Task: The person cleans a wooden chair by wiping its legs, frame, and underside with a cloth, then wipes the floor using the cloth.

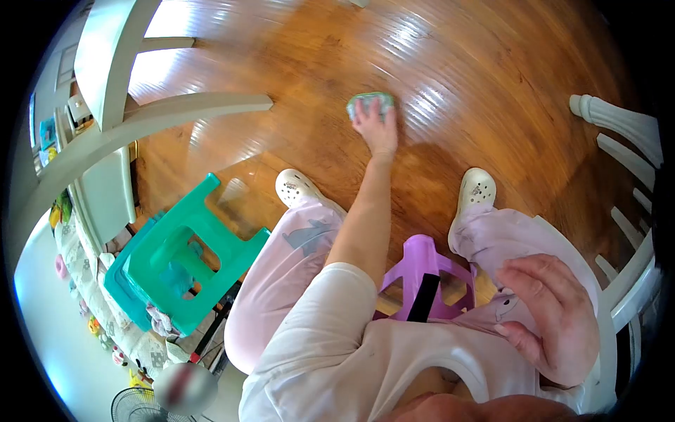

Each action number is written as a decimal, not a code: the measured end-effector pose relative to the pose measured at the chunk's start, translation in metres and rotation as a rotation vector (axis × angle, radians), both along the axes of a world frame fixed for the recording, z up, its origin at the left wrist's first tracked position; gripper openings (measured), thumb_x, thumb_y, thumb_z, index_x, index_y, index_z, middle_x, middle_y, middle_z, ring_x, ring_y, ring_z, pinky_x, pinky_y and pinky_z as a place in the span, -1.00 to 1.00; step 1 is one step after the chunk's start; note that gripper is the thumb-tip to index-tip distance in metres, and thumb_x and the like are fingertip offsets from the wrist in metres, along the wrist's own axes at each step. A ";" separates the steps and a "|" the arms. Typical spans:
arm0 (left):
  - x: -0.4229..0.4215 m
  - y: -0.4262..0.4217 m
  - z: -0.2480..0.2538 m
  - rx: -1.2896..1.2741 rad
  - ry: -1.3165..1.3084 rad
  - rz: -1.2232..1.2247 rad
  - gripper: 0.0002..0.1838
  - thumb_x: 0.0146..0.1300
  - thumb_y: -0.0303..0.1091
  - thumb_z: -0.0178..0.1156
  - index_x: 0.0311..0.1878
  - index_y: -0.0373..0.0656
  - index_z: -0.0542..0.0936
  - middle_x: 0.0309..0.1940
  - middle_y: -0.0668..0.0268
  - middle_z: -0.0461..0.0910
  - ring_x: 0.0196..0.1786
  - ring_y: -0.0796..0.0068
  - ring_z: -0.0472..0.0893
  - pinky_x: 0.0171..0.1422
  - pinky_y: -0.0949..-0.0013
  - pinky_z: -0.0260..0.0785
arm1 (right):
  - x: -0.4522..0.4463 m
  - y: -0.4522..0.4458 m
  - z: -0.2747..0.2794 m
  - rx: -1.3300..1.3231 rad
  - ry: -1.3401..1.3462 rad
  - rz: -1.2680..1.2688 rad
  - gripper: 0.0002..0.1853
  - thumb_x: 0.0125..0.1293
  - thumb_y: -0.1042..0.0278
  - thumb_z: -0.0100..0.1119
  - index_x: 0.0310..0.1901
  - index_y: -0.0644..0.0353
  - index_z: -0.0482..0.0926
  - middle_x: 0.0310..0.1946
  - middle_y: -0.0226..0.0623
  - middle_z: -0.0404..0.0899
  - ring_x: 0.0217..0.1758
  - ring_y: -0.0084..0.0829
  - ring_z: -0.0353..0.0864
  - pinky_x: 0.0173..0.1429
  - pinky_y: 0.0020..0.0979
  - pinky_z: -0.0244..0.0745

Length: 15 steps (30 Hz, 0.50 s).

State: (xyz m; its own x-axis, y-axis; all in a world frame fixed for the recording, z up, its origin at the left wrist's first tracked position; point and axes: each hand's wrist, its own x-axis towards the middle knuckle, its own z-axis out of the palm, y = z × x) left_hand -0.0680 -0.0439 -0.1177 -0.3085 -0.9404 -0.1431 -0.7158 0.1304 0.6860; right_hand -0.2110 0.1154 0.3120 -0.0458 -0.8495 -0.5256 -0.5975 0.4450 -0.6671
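Note:
On the brown wooden floor (pixel 316 63), my left hand (pixel 377 130) presses on a green and white cloth (pixel 380 102), its fingers resting over the cloth's near side. The arm reaches forward between two white clogs, the left one (pixel 295 187) and the right one (pixel 478 188). My right hand (pixel 552 309) is raised near my right knee, fingers curved and apart from the thumb, holding nothing. Beneath me, between my legs, is a purple plastic stool (pixel 420 274), partly hidden by my clothes.
A teal plastic stool (pixel 232 239) lies to the left of my leg. White curved furniture legs (pixel 211 105) stand at the upper left. A white chair (pixel 615 116) is at the right. A fan (pixel 137 406) shows at the lower left.

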 end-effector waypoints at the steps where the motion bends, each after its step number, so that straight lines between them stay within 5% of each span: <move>1: -0.001 0.005 -0.003 -0.003 -0.003 0.004 -0.56 0.17 -0.13 0.16 0.11 -0.07 0.53 0.39 -0.02 0.10 0.34 -0.14 0.12 0.39 -0.03 0.00 | 0.001 -0.001 0.000 -0.003 -0.003 0.004 -0.39 -0.19 0.34 0.38 0.01 0.30 0.50 -0.07 -0.07 0.50 -0.02 -0.03 0.50 0.09 -0.17 0.44; 3: -0.002 0.015 -0.015 -0.186 0.006 -0.214 -0.63 0.08 -0.21 0.26 -0.01 -0.03 0.60 0.36 0.02 0.16 0.27 -0.16 0.18 0.38 -0.04 0.05 | 0.002 -0.003 0.000 -0.014 -0.012 -0.008 -0.41 -0.16 0.35 0.37 0.01 0.31 0.50 -0.08 -0.07 0.50 -0.03 -0.03 0.50 0.08 -0.17 0.43; 7: 0.012 0.039 0.021 -0.140 -0.060 -0.277 -0.60 -0.12 -0.43 0.35 -0.11 0.02 0.61 0.22 0.06 0.31 0.22 -0.14 0.24 0.31 -0.05 0.15 | 0.003 -0.004 0.002 -0.028 0.005 -0.019 -0.43 -0.14 0.37 0.36 0.01 0.30 0.50 -0.09 -0.07 0.50 -0.03 -0.03 0.50 0.05 -0.17 0.43; 15: 0.056 0.013 -0.025 0.019 0.026 -0.294 -0.54 -0.15 -0.54 0.32 -0.07 -0.02 0.56 0.19 0.10 0.33 0.27 -0.05 0.24 0.29 -0.03 0.19 | 0.004 0.004 0.007 -0.055 0.023 -0.048 -0.46 -0.12 0.38 0.36 -0.01 0.28 0.49 -0.08 -0.11 0.49 -0.01 -0.07 0.49 0.07 -0.21 0.41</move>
